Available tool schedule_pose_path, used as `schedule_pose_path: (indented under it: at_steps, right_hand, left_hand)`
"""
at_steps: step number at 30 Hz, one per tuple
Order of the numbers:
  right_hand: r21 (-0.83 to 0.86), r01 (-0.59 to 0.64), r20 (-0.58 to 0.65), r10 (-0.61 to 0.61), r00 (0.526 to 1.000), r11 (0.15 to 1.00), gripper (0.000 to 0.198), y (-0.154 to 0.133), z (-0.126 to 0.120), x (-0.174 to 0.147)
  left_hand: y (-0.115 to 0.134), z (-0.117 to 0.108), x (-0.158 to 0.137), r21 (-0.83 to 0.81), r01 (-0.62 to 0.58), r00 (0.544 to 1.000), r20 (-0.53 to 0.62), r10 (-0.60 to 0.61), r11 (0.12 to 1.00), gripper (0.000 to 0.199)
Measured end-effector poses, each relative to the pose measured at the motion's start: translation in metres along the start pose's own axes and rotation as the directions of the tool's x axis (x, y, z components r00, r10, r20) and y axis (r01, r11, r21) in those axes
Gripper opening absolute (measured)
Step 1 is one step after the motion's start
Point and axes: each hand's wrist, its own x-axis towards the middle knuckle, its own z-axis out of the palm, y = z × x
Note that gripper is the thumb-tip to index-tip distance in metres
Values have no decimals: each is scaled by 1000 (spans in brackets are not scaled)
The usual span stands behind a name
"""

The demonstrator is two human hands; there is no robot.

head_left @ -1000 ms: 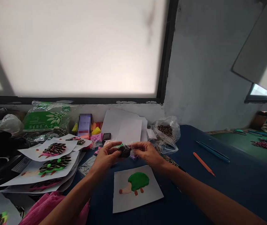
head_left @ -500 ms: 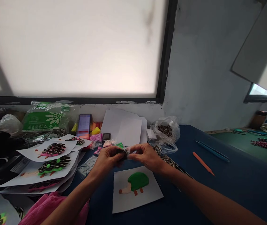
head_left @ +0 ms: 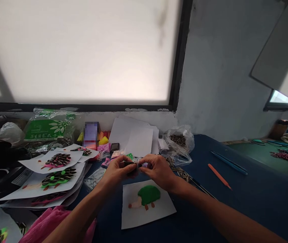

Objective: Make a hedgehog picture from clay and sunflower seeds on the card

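Observation:
My left hand (head_left: 120, 168) is closed on a small dark lump (head_left: 131, 165), partly hidden by the fingers. Opposite it, my right hand (head_left: 157, 170) pinches a bit of clear plastic wrapper (head_left: 138, 162) at the lump's edge. The fingertips of both hands nearly meet. Below them on the blue table lies a white paper card (head_left: 128, 219). It bears a hedgehog figure in modelling clay, with a green body (head_left: 149, 195), a pale snout, a brown nose and brown feet.
Finished-looking seed-covered hedgehog cards (head_left: 58, 160) are stacked at left, near pink crumpled material (head_left: 50, 222). Behind are white sheets (head_left: 139, 141), coloured clay packets and a bag of sunflower seeds (head_left: 178, 140). An orange clay tool (head_left: 218, 176) and blue tweezers (head_left: 228, 162) lie at right.
The fingers of my right hand have curled in more, and the plastic between the hands shows less. The hands stay over the same spot; the card has not moved.

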Motion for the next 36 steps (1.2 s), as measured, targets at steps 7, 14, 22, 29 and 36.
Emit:
schedule_pose_path:
  at_steps: [7,14,22,29,36]
  right_hand:
    - [-146,136,-40,-143,989,980,12,2,0,0]
    - [-84,120,-12,-121,993,989,17,-3,-6,-1]
    - [-73,126,-10,-127,992,989,14,2,-4,-9]
    - [12,129,-14,-129,992,992,12,0,-5,-11]
    - [41,80,-7,-80,997,996,16,0,-5,-12]
  left_hand:
    - [2,3,0,-31,29,999,24,-28,999,43]
    - [0,-3,0,-30,89,991,104,-86,996,39]
    - [-5,-2,0,-63,73,996,55,-70,995,46]
    - [-2,1,-1,-49,89,991,101,-84,995,39]
    - [1,2,-2,-24,85,995,61,-84,996,37]
